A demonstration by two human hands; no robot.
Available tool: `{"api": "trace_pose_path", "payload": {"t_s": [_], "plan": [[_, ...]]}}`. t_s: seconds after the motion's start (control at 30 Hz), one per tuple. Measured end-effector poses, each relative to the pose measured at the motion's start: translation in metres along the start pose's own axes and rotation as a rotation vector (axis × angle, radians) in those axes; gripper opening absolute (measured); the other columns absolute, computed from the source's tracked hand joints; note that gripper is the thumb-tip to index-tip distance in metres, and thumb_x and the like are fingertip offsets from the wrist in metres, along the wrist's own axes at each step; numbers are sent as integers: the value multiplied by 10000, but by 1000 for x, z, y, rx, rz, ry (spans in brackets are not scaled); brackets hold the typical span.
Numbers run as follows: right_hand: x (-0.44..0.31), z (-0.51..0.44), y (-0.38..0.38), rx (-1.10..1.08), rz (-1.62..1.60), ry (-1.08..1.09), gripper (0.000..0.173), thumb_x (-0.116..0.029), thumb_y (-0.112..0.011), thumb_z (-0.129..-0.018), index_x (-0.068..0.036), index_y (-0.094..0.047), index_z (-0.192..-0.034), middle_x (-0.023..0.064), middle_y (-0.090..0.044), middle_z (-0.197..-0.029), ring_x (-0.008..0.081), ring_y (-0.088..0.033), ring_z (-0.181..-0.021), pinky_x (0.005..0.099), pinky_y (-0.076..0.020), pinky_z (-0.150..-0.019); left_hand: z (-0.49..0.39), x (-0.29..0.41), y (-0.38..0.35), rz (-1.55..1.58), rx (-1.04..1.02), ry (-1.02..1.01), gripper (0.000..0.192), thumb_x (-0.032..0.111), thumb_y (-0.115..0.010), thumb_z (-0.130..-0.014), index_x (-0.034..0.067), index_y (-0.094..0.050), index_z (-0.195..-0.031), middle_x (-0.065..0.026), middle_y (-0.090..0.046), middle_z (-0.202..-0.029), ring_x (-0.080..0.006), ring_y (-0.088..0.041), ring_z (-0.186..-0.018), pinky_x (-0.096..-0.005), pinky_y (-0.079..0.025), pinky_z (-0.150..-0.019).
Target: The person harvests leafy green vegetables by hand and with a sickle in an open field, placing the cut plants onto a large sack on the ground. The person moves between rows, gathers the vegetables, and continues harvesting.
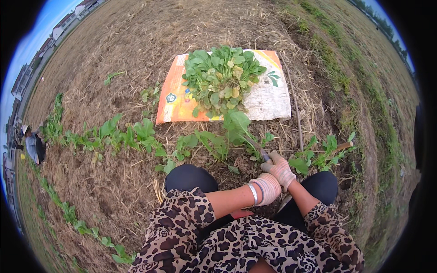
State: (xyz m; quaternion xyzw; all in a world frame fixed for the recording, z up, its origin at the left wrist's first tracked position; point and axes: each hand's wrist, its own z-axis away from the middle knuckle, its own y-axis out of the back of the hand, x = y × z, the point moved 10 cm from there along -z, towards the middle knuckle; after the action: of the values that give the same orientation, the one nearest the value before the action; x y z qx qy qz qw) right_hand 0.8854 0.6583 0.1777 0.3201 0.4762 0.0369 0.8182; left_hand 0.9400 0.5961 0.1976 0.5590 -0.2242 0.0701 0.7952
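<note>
My right hand (280, 169), in a striped knit glove, is closed around the grey shaft of a small hand tool (263, 153). The tool slants up and left into the row, and its far end is partly lost among stems and soil. My left hand (268, 189), gloved the same way, is tucked against the right hand's near side; its fingers are hidden. Just beyond the tool stands a broad-leaved green plant (237, 126). Farther out, a pile of pulled leafy greens (222, 78), some leaves yellowed, lies on a flattened orange and white woven sack (269, 104).
Leafy plants (143, 134) continue leftward in a row, along a thin string. To the right are a wooden stake (344, 146) and a long thin stick (294, 102) beside the sack. Straw covers the soil. A person in a white hat (32, 145) is far left.
</note>
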Motion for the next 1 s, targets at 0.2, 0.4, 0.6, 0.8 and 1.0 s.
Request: {"api": "trace_pose_path", "payload": {"t_s": [0.2,0.4,0.6,0.8,1.0], "plan": [[1,1,-3,-13,-48,-18,348,-233,-658,-777,13,-592,-1015,113,-570,-725,215,-522,-646,373,-460,-635,-7,-2,-11,-11,9,-10,213,164,-697,-692,87,-765,-879,-148,-727,-873,-330,-704,-803,-441,-562,-723],[3,-2,-4,-6,-61,4,350,-217,-695,-758,1,-596,-1014,104,-587,-730,215,-523,-644,374,-467,-639,-8,-2,-13,-33,-120,29,256,193,-727,-694,117,-771,-935,-131,-732,-953,-317,-705,-871,-422,-559,-782],[3,-1,-5,-14,-17,5,354,-251,-680,-761,3,-605,-996,129,-583,-732,237,-532,-657,381,-469,-656,-2,-2,-8,-17,-102,39,241,175,-708,-693,101,-767,-915,-147,-730,-924,-327,-703,-851,-429,-557,-778],[2,-3,-5,-5,-11,23,365,-276,-684,-754,17,-590,-950,181,-563,-796,300,-548,-708,403,-466,-695,-3,-3,-9,26,42,-9,207,136,-665,-711,77,-732,-898,-167,-709,-873,-348,-685,-813,-437,-547,-743],[7,-3,-7,-17,-7,-23,379,-284,-692,-746,20,-615,-958,186,-597,-784,272,-585,-713,396,-474,-681,-4,-4,-15,-1,-39,11,209,132,-650,-724,79,-718,-914,-168,-706,-866,-360,-679,-806,-452,-541,-732]]}}
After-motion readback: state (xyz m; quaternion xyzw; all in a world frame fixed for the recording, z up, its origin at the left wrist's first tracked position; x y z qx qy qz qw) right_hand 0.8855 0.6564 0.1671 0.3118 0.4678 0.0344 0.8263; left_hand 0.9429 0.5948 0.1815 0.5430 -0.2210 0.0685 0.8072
